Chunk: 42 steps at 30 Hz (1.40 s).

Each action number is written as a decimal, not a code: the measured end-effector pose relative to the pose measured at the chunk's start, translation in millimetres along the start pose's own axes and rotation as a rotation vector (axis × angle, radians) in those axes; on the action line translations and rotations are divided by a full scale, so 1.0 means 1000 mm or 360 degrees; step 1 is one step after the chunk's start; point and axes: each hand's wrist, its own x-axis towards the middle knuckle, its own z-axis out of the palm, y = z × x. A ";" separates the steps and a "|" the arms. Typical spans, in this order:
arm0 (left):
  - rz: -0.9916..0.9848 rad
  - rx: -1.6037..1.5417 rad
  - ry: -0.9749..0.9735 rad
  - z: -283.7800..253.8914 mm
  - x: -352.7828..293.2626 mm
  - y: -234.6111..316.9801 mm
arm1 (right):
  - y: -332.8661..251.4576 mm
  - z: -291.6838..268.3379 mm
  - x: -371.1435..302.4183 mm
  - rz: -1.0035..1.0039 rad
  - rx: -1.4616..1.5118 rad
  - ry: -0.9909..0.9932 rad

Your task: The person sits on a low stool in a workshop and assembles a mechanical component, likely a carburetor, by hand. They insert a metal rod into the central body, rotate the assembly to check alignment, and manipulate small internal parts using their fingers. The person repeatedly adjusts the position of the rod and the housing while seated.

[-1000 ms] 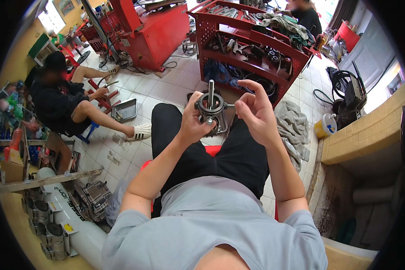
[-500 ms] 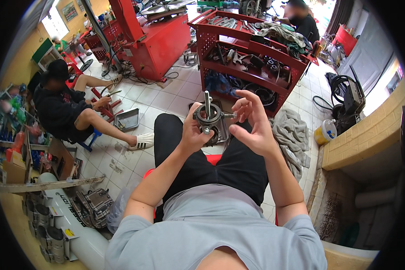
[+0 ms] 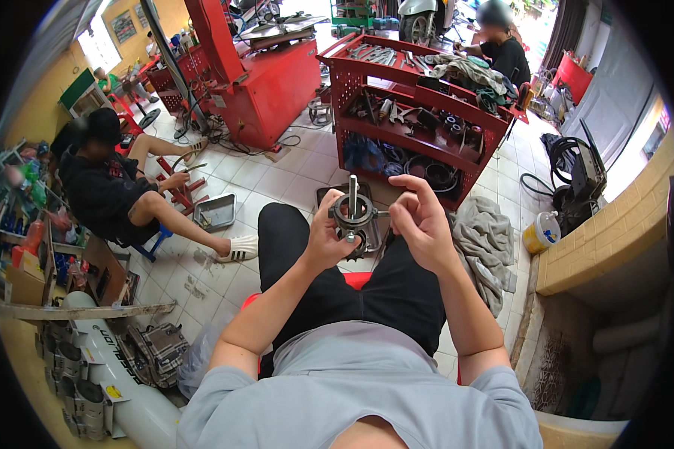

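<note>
A ring-shaped metal tool with an upright steel rod and bolts is held above my lap. My left hand is closed around its left side, with the thumb near the lower bolt. From the tool's right side sticks a short side bolt. My right hand has its thumb and bent fingers closed at the outer end of that bolt, while the index finger points up and away. The exact contact is partly hidden by the fingers. Below, between my knees, a dark metal tray is partly covered by the tool and hands.
A red tool cart with wrenches and parts stands ahead. Grey cloth lies on the floor at right, near a white-yellow bucket. To the left, a seated person works beside a grey tray. A yellow ledge borders the right.
My right hand has gone from spread fingers to closing at the side bolt. The ring tool and both hands sit slightly lower in view, and the whole view has shifted a little.
</note>
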 end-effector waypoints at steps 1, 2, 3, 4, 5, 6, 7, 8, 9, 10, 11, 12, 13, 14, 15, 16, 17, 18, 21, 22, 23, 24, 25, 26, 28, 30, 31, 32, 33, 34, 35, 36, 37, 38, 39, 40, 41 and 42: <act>-0.0027 -0.0023 0.0016 0.001 0.000 0.000 | 0.001 -0.001 0.001 -0.0170 -0.0148 -0.0013; -0.0053 -0.0047 0.0031 0.001 0.000 0.001 | -0.001 -0.001 0.000 -0.0261 -0.0206 -0.0004; -0.0080 -0.0071 0.0046 0.001 -0.001 0.001 | -0.001 -0.001 0.000 -0.0281 -0.0211 0.0006; -0.0051 0.0001 0.0011 -0.001 0.000 0.000 | 0.000 -0.002 0.000 -0.0302 -0.0218 0.0018; -0.0047 -0.0010 0.0016 -0.001 0.000 0.000 | 0.001 -0.003 0.001 -0.0322 -0.0226 0.0030; -0.0042 -0.0022 0.0020 0.001 0.000 0.001 | 0.002 -0.003 0.002 -0.0197 -0.0240 0.0057; -0.0041 -0.0035 0.0026 0.002 0.000 0.001 | 0.001 -0.003 0.001 -0.0020 -0.0067 0.0038; -0.0029 0.0022 0.0029 0.003 0.001 0.000 | 0.000 -0.002 0.001 0.0155 0.0106 0.0019; -0.0045 -0.0003 0.0028 0.003 -0.001 -0.001 | -0.001 -0.002 0.000 0.0330 0.0280 0.0001; -0.0063 -0.0025 0.0024 0.001 -0.003 -0.001 | 0.000 -0.001 -0.002 0.0212 0.0173 -0.0014; -0.0081 -0.0047 0.0019 0.001 -0.003 -0.001 | 0.001 -0.002 0.000 -0.0055 0.0011 0.0014; -0.0052 -0.0053 0.0048 0.003 -0.002 -0.001 | 0.002 -0.002 0.003 -0.0320 -0.0152 0.0042; -0.0082 -0.0062 0.0051 0.004 -0.002 -0.001 | 0.004 -0.001 0.003 -0.0352 -0.0171 0.0077; -0.0112 -0.0072 0.0053 0.003 -0.002 -0.001 | 0.006 0.000 0.003 -0.0386 -0.0191 0.0112; -0.0142 -0.0081 0.0055 0.003 -0.002 -0.001 | 0.007 0.001 0.003 -0.0419 -0.0212 0.0146; -0.0104 -0.0035 0.0041 0.001 -0.002 -0.001 | 0.006 0.001 0.002 -0.0241 -0.0082 0.0119; -0.0083 -0.0026 0.0026 -0.001 -0.002 -0.003 | 0.003 0.001 0.001 -0.0063 0.0049 0.0091; -0.0063 -0.0017 0.0011 -0.003 -0.002 -0.005 | -0.001 0.001 0.001 0.0143 0.0273 0.0041; -0.0072 -0.0054 0.0021 -0.001 -0.003 -0.003 | 0.002 -0.003 0.001 -0.0107 -0.0075 -0.0026; -0.0105 -0.0066 0.0049 0.001 -0.003 0.000 | 0.003 -0.002 0.002 -0.0260 -0.0194 0.0033; -0.0139 -0.0078 0.0076 0.002 -0.002 0.002 | 0.003 0.000 0.003 -0.0412 -0.0312 0.0092; -0.0125 -0.0069 0.0056 0.000 -0.002 0.000 | 0.004 0.000 0.003 -0.0434 -0.0346 0.0115; -0.0077 -0.0036 0.0037 -0.002 -0.002 -0.002 | 0.003 0.000 0.004 -0.0459 -0.0381 0.0137; -0.0030 -0.0002 0.0017 -0.003 -0.001 -0.004 | 0.003 -0.001 0.004 -0.0354 -0.0331 0.0123; 0.0008 0.0013 -0.0003 -0.003 0.000 -0.004 | 0.002 -0.001 0.002 0.0124 0.0220 0.0048; -0.0012 -0.0023 -0.0003 0.000 0.000 0.001 | 0.000 -0.005 0.000 0.0185 0.0157 -0.0057; -0.0073 -0.0087 0.0043 0.002 -0.001 0.002 | -0.001 -0.007 -0.001 0.0219 0.0125 -0.0110; -0.0135 -0.0152 0.0088 0.003 -0.002 0.002 | 0.000 -0.007 0.002 -0.0186 -0.0138 -0.0090; -0.0197 -0.0216 0.0133 0.003 -0.002 0.002 | -0.001 -0.006 0.004 -0.0290 -0.0250 -0.0043; -0.0227 -0.0197 0.0088 0.000 -0.003 0.000 | -0.003 -0.006 0.005 -0.0387 -0.0366 0.0003; -0.0199 -0.0190 0.0082 -0.001 -0.003 -0.002 | -0.004 -0.004 0.004 -0.0414 -0.0419 0.0041; -0.0170 -0.0181 0.0077 -0.001 -0.003 -0.002 | -0.005 -0.003 0.003 -0.0437 -0.0472 0.0076; -0.0141 -0.0169 0.0069 -0.002 -0.003 -0.002 | -0.004 -0.003 0.002 -0.0243 -0.0314 0.0049; -0.0132 -0.0186 0.0076 -0.001 -0.002 -0.002 | -0.004 -0.004 0.002 -0.0049 -0.0156 0.0023; -0.0097 -0.0133 0.0056 0.001 -0.001 -0.002 | -0.003 -0.005 0.002 0.0144 0.0004 -0.0003; -0.0062 -0.0070 0.0037 0.001 0.001 -0.001 | -0.002 -0.005 0.003 0.0134 -0.0001 -0.0023; -0.0027 -0.0006 0.0019 0.001 0.001 0.000 | -0.001 -0.006 0.003 0.0128 -0.0006 -0.0043; -0.0069 0.0002 0.0034 -0.001 -0.001 -0.001 | 0.000 -0.008 0.002 -0.0079 -0.0184 -0.0050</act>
